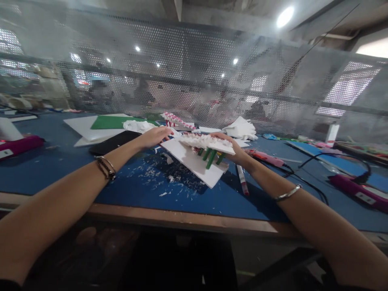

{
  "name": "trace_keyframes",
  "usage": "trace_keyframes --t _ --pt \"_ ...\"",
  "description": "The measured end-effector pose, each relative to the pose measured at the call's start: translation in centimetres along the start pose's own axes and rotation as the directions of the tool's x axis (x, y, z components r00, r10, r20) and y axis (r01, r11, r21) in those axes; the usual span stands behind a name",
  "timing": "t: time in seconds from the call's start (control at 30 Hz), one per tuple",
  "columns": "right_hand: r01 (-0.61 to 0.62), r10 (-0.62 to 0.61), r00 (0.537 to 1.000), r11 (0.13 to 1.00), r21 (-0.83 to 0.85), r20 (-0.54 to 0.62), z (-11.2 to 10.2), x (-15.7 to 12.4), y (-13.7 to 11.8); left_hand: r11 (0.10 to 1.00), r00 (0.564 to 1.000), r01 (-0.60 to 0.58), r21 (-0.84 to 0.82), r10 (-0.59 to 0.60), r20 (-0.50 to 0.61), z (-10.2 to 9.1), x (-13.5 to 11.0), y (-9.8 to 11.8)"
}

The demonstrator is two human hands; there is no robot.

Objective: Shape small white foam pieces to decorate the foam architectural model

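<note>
My right hand (pixel 232 147) grips a small white foam model (pixel 207 142) at its far right side. The model has a ragged, scraped white top, and several green legs (pixel 211 158) stand under it on a white foam board (pixel 188 159). The board is tilted above the blue tabletop. My left hand (pixel 156 136) reaches in at the board's left corner, fingers stretched out and apart. Whether its fingertips touch the board I cannot tell. A pink-and-white striped foam piece (pixel 177 120) lies just behind.
White shavings (pixel 163 194) litter the blue table (pixel 121 198). A black flat object (pixel 117 141), green sheet (pixel 112 122) and crumpled white paper (pixel 241 128) lie behind. At right are a marker (pixel 242 180), a pink corded tool (pixel 266 157) and a purple power strip (pixel 360 190).
</note>
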State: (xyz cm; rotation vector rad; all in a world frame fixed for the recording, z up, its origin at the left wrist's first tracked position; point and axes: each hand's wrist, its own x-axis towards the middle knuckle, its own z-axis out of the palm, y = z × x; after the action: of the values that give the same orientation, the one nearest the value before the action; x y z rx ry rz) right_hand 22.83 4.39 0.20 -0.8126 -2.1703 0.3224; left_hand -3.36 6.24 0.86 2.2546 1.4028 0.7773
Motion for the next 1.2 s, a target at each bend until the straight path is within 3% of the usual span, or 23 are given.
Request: trace_keyframes --t 0.17,0.33,0.47,0.57,0.7,0.83,1.03,1.13,1.2 --pt "-0.023 0.020 0.995 0.999 -0.033 -0.096 -0.4 0.3 0.2 0.998 0.994 -0.011 -0.061 0.017 0.109 0.0 0.5 -1.0" --pt "-0.066 0.063 0.981 0.998 -0.009 -0.183 -0.5 0.6 1.7 0.958 0.972 -0.202 0.205 0.169 0.165 -1.0 0.2 -1.3" --pt "-0.090 0.093 0.977 0.996 0.025 -0.190 -0.3 0.6 2.2 0.901 0.911 -0.321 0.291 0.209 0.355 -0.9 -0.7 -0.5" --pt "-0.088 0.092 0.983 0.996 0.035 -0.161 -0.3 0.3 1.6 0.946 0.911 -0.273 0.176 0.195 0.363 0.4 -0.9 0.0" --pt "-0.034 0.034 0.989 0.999 0.004 -0.142 -0.5 0.0 0.5 0.987 0.982 -0.159 0.026 0.156 0.110 2.2 -0.4 0.3" --pt "0.053 -0.064 0.986 0.995 -0.079 -0.154 -0.6 0.0 0.0 0.959 0.996 -0.086 -0.270 0.080 -0.033 2.5 0.1 0.5" --pt "0.159 -0.195 0.964 0.967 -0.198 -0.180 -0.5 0.2 -0.5 0.855 1.000 -0.022 -0.518 0.018 -0.014 0.2 -0.3 0.7" --pt "0.197 -0.242 0.955 0.950 -0.243 -0.171 -0.4 0.2 -1.1 0.669 0.992 0.108 -0.735 -0.029 0.120 -0.4 -0.8 1.0" --pt "0.206 -0.256 0.952 0.942 -0.266 -0.169 -0.2 0.2 -1.4 0.580 0.974 0.224 -0.783 -0.096 0.208 -0.4 -1.2 1.3"
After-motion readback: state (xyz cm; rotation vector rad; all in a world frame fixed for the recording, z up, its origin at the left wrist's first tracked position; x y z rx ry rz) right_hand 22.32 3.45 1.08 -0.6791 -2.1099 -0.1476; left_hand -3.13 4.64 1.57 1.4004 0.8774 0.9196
